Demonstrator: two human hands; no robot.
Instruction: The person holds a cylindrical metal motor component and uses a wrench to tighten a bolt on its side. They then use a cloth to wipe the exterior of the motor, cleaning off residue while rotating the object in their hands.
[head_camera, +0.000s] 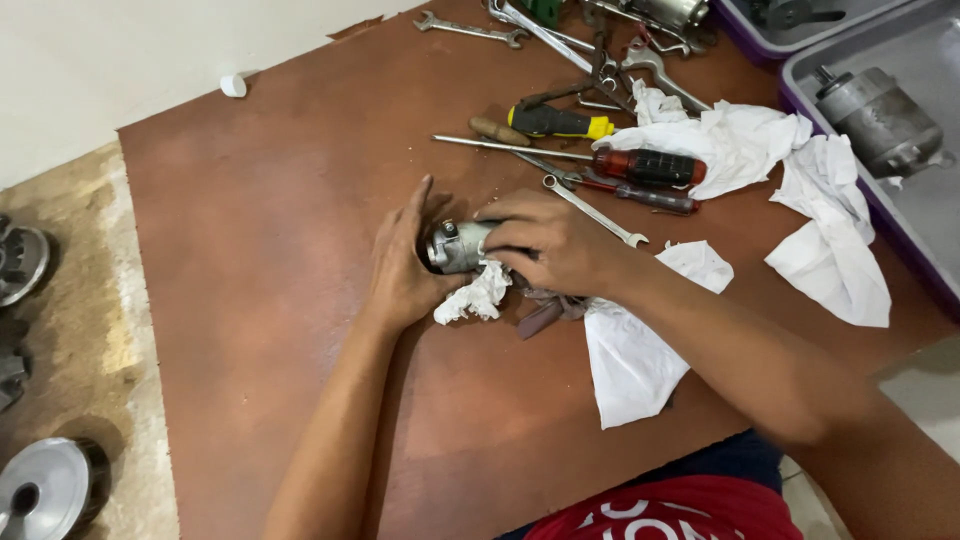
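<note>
a grey motor part (455, 245) is clamped between the left hand (405, 265) and right hand (555, 245), fingers closed on it, above a crumpled tissue (475, 298) on the desk (260, 300).

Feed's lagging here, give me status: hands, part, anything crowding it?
Left hand, right hand both clasp grey metal part. White rag under it. Spanner, screwdrivers close behind.

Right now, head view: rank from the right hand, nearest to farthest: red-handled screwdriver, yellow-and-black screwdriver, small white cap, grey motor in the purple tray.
From the right hand:
1. Red-handled screwdriver, just beyond the hand, up and right.
2. Yellow-and-black screwdriver, farther up among the wrenches.
3. Small white cap and grey motor in the purple tray: both far, cap at upper left, motor at upper right; too close to call.
</note>
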